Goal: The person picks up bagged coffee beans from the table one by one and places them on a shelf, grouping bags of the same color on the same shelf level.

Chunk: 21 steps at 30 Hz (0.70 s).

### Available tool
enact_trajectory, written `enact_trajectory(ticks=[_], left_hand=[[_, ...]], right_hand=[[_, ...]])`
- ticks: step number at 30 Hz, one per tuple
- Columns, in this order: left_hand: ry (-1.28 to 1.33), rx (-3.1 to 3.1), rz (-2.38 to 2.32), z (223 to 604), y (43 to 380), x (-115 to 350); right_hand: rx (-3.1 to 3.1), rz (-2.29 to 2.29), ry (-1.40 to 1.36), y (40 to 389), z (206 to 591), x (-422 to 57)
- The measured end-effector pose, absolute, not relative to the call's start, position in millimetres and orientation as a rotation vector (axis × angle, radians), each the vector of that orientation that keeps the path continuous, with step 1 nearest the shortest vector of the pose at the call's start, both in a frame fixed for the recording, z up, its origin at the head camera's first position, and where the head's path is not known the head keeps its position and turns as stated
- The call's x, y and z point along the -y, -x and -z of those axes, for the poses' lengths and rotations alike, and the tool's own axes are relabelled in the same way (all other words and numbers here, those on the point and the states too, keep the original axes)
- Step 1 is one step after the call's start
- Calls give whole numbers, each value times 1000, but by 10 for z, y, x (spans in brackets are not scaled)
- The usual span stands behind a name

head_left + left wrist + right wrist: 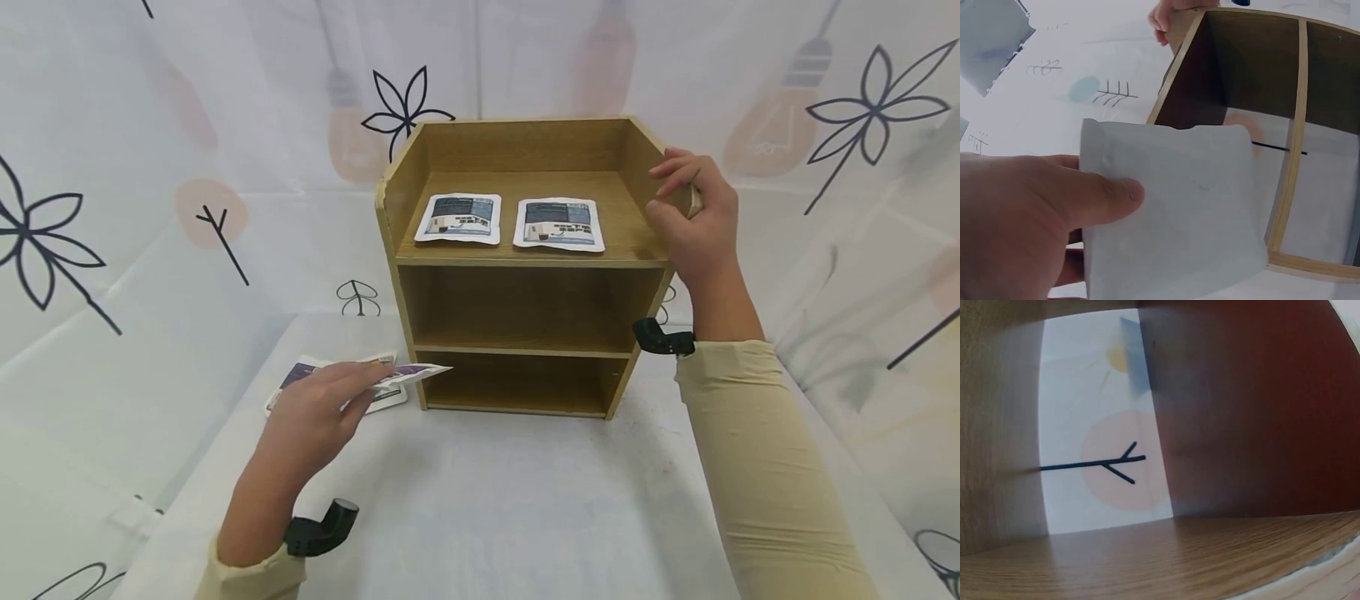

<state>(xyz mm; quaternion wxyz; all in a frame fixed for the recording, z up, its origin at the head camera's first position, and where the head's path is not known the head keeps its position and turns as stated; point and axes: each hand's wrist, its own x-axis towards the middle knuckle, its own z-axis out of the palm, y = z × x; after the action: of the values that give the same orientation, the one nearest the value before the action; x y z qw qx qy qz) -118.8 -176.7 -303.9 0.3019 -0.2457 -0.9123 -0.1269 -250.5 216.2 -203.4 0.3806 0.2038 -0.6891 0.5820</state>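
My left hand [315, 417] pinches a flat sachet [416, 374] by its edge, left of a small wooden shelf [517, 352]. In the left wrist view the sachet [1179, 206] turns its plain white back to the camera, with the thumb pressed on it. My right hand [697, 208] grips the shelf's upper right side panel, its fingers curled at the edge. Two printed sachets, a left one [459, 218] and a right one [558, 224], lie side by side on the top level. The right wrist view shows only the shelf's wooden inside [1260, 425], not the hand.
More sachets [386, 398] lie on the white table [510, 508] behind the left hand, partly hidden by it. Two lower compartments of the shelf face me. A white printed cloth [285, 108] hangs behind and on both sides.
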Motion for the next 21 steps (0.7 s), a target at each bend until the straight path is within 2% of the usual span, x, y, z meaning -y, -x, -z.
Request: enact_trajectory(ticks=[21], left_hand=[[737, 2208, 449, 3147, 1416, 1478]], right_hand=[[1782, -1464, -508, 2491, 2045, -2151]])
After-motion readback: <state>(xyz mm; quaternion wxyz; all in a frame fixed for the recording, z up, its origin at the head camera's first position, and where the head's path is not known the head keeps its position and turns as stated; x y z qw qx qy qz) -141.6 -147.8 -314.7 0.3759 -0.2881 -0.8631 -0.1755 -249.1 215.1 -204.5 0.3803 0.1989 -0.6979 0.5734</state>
